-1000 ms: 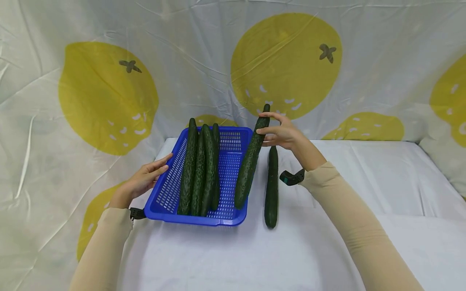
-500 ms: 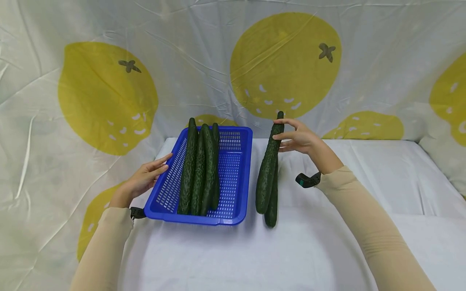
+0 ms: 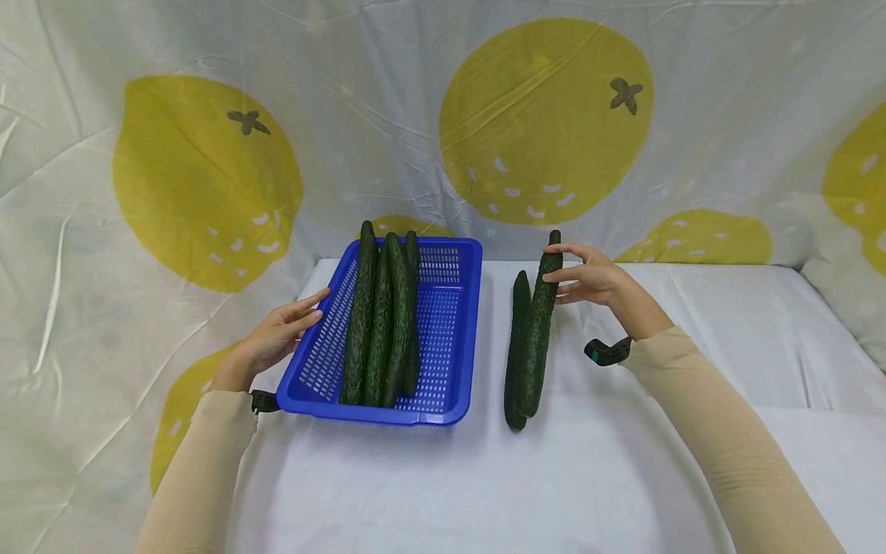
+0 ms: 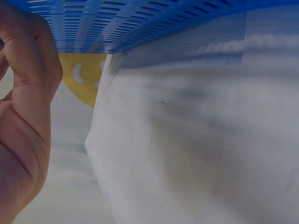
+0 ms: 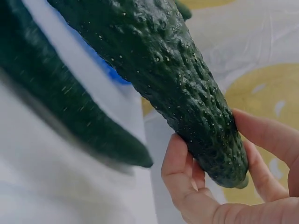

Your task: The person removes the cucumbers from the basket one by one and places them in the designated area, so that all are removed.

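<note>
My right hand (image 3: pixel 588 277) pinches a dark green, bumpy cucumber (image 3: pixel 540 331) near its upper end, with the thumb and fingers on either side. In the head view its lower part overlaps a second cucumber (image 3: pixel 517 354) lying on the white cloth; the right wrist view shows a gap between the held cucumber (image 5: pixel 173 79) and the other cucumber (image 5: pixel 70 98). On the left, my left hand (image 3: pixel 277 335) rests its extended fingers against the outer left rim of a blue slotted plastic basket (image 3: pixel 465 338). Several cucumbers (image 3: pixel 377 323) lie lengthwise in the basket's left half, their tops leaning on the far rim.
White cloth (image 3: pixel 443 492) covers the table, and its far edge meets a hanging curtain (image 3: pixel 388 92) printed with yellow lemons. The cloth extends right beyond the right forearm (image 3: pixel 720 423). Black camera mounts (image 3: pixel 606 352) sit at the wrists.
My right hand has carried its cucumber rightward from over the basket's right rim, across the cucumber on the cloth, to that one's right side. The left hand and basket stay in place.
</note>
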Demonstrator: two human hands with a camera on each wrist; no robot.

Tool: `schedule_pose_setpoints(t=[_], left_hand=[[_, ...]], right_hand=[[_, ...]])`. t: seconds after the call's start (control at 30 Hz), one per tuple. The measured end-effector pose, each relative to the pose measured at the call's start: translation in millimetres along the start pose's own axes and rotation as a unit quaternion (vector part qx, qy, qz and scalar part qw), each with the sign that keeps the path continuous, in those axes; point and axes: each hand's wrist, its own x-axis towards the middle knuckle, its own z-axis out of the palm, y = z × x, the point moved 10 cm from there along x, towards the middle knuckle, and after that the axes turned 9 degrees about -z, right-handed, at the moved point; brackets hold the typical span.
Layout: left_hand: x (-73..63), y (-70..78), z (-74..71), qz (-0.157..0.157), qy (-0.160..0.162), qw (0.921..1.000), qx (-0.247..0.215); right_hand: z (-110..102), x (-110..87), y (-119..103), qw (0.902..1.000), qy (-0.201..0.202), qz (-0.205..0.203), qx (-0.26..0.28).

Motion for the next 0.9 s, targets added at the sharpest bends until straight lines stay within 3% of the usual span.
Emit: schedule_pose_setpoints(t=[0.5,0.9], left_hand=[[0.2,-1.2,-0.4,-0.003,0.004,1.0000,-0.003],[-0.9,-1.2,0.3,-0.001,0.000,1.0000,-0.009]], right_hand=[[-24,0.4,39,0.9994,-0.001,0.012,-0.031],[-33,4.8,54,0.9985,-0.003,0.014,-0.052]])
